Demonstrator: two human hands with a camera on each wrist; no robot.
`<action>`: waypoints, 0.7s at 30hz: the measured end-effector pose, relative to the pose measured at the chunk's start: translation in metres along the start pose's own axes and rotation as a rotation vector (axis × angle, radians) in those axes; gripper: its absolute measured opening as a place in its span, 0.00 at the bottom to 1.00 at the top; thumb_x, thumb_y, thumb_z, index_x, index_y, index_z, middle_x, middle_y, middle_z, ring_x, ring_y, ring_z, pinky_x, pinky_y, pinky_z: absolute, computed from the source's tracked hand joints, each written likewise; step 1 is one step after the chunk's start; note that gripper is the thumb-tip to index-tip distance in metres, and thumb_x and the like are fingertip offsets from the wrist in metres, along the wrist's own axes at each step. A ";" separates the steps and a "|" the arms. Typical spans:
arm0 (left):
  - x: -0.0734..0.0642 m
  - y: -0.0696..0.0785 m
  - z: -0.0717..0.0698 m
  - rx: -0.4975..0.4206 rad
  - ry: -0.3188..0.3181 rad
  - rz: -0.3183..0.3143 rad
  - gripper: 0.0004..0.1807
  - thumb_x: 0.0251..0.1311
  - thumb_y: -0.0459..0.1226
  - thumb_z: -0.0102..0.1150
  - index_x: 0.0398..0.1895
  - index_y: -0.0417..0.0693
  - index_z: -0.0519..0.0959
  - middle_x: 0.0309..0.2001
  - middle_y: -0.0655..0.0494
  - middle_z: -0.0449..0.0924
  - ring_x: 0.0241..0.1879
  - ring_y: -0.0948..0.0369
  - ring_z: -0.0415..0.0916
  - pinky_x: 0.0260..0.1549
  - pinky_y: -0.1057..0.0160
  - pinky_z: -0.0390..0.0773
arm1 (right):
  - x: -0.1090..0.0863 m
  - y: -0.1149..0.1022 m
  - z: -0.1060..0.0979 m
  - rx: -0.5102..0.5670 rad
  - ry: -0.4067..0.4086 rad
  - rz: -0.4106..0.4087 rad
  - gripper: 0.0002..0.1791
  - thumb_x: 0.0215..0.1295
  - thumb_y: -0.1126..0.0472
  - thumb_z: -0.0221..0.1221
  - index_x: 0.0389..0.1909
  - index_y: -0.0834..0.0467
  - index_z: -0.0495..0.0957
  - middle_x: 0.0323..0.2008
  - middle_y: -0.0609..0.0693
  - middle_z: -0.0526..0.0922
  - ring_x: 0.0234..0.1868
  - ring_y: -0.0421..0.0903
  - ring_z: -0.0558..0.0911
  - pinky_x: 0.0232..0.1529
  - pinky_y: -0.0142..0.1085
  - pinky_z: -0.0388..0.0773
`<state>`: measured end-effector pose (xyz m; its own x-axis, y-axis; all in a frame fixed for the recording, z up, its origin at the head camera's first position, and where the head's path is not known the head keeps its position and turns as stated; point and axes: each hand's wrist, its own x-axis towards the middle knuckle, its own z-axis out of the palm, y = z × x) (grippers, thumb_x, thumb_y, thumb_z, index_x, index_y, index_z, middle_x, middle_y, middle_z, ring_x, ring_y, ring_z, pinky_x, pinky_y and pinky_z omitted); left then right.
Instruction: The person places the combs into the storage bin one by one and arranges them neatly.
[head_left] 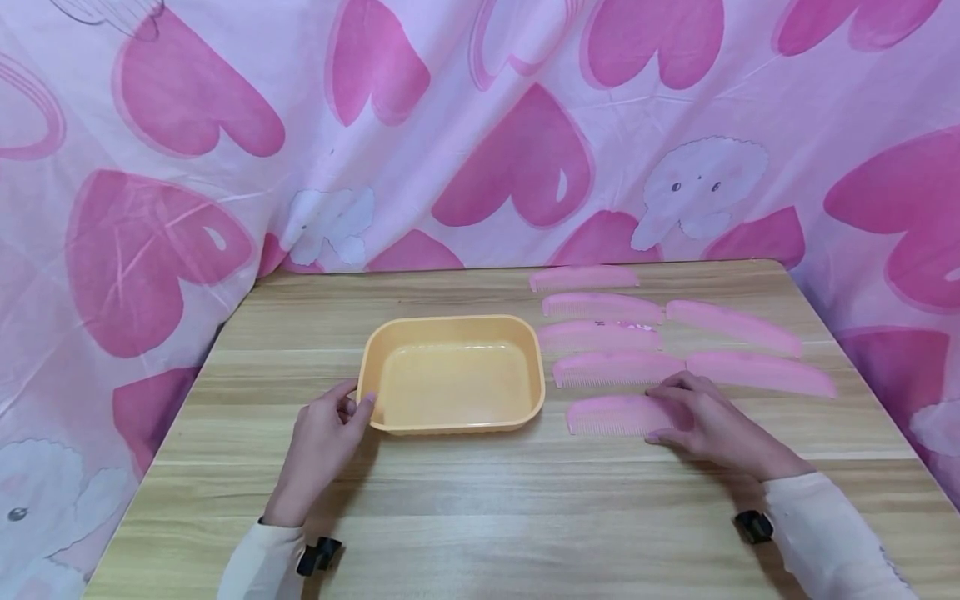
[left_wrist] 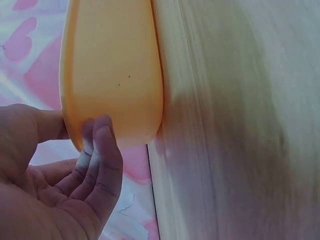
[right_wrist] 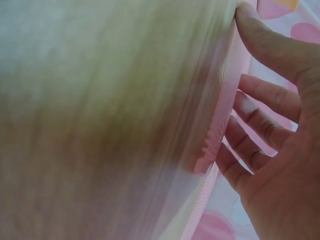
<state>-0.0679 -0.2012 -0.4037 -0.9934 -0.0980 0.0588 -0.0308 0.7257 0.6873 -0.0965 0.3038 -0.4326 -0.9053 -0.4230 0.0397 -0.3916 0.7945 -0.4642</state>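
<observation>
A shallow yellow-orange plastic tray (head_left: 452,431) with rounded corners stands on the table with nothing in it. At its left end my left hand (head_left: 322,442) pinches the rim, thumb on one side of the wall and fingers on the other, as the left wrist view (left_wrist: 107,165) also shows. My right hand (head_left: 705,425) spans the right end of the nearest pink comb (head_left: 611,417), thumb at its toothed edge and fingertips at its back edge. In the right wrist view that comb (right_wrist: 222,120) appears edge-on along the fingertips.
Several more pink combs lie flat right of the tray: a column behind the held one, including a comb with a printed pattern (head_left: 600,337), and a second column with an upper comb (head_left: 733,325) and a lower comb (head_left: 772,373). A heart-patterned pink cloth (head_left: 517,158) hangs behind the wooden table (head_left: 480,517).
</observation>
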 end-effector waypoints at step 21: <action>0.000 0.004 0.001 -0.059 -0.032 -0.082 0.19 0.70 0.36 0.57 0.60 0.37 0.78 0.22 0.54 0.80 0.20 0.60 0.74 0.19 0.67 0.68 | -0.002 0.002 -0.003 0.034 -0.006 -0.082 0.29 0.56 0.51 0.75 0.55 0.62 0.82 0.49 0.47 0.77 0.52 0.47 0.74 0.55 0.29 0.66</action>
<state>-0.0676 -0.1981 -0.4018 -0.9908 -0.1333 -0.0218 -0.1069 0.6749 0.7301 -0.0960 0.3072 -0.4313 -0.8694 -0.4887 0.0730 -0.4583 0.7420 -0.4893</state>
